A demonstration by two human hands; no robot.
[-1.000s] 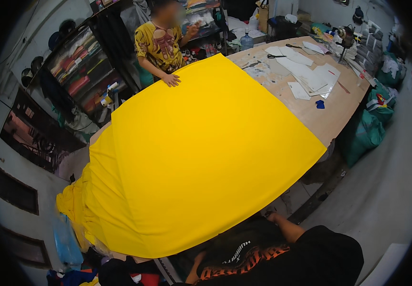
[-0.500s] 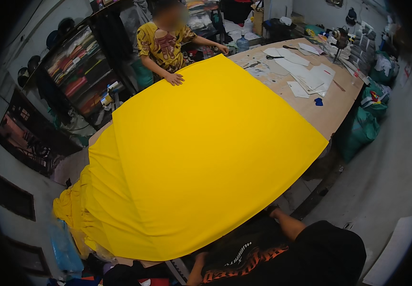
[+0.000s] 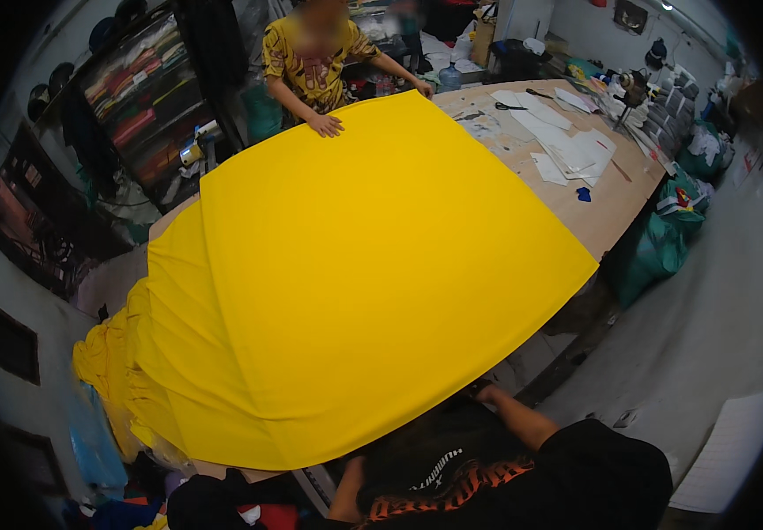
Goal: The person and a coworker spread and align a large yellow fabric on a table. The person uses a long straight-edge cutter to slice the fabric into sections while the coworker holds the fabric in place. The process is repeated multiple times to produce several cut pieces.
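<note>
A large sheet of bright yellow cloth (image 3: 381, 265) covers most of the table, smooth in the middle and bunched in folds (image 3: 147, 371) at the left. My left forearm (image 3: 346, 495) reaches up to the near edge of the cloth, where its hand is hidden. Farther right, my right forearm (image 3: 523, 420) extends to that same edge. Little of my right hand (image 3: 482, 389) shows beside something dark, and its fingers cannot be made out. Across the table a person in a yellow patterned shirt (image 3: 315, 75) rests one hand (image 3: 325, 125) flat on the cloth; the other hand (image 3: 424, 89) is by the far corner.
White paper pieces (image 3: 567, 146), scissors (image 3: 509, 107) and a small blue scrap (image 3: 584, 194) lie on the bare wooden tabletop (image 3: 607, 216) at right. Green sacks (image 3: 655, 252) stand beside the table. Shelves of folded cloth (image 3: 147, 102) are at back left. Dark clothing (image 3: 209, 503) lies near left.
The whole view has shifted and tilted slightly with my head. The cloth lies much as before, and the other person's hand still rests on its far edge.
</note>
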